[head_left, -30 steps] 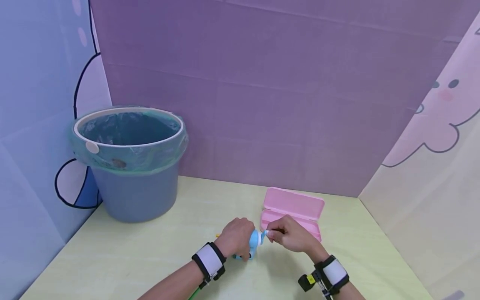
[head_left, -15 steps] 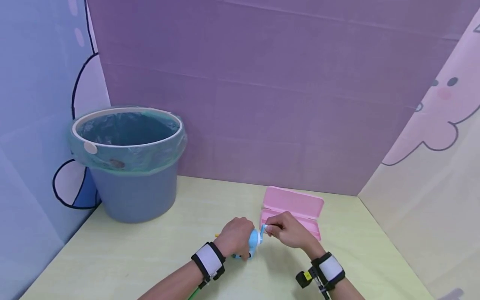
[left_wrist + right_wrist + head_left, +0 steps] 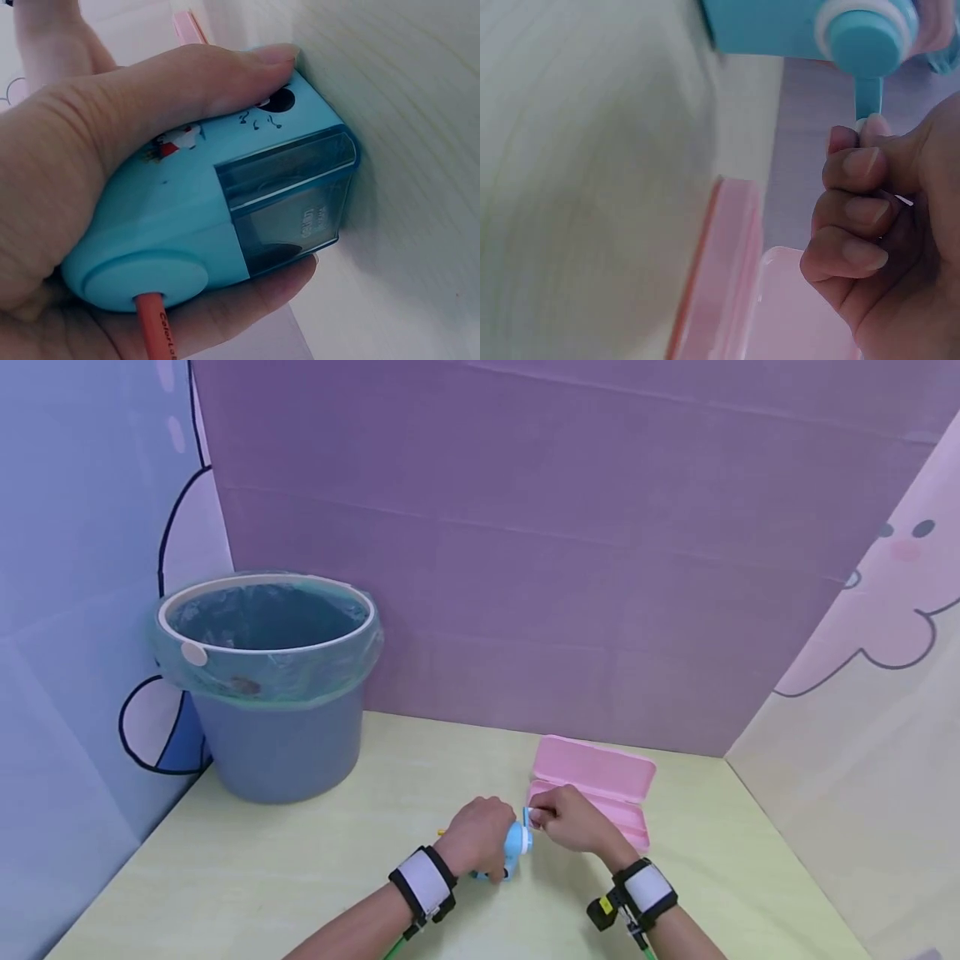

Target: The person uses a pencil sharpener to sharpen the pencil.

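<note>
A light blue crank pencil sharpener with a see-through shavings drawer is held by my left hand, thumb across one printed side and fingers under the other. An orange-red pencil sticks out of its round front hole, with lettering on the barrel. On the opposite end is the blue crank arm, which points upward in the head view. My right hand pinches the small white knob of this crank between thumb and index finger, the other fingers curled in.
An open pink pencil case lies just behind my right hand, which overlaps its near part. At the back left stands a blue-grey bucket lined with a green plastic bag. A purple wall borders the table behind.
The crank arm has swung from slanting right to pointing up, and my right hand has moved up and slightly left with it. My left hand keeps its grip; the head view has shifted slightly.
</note>
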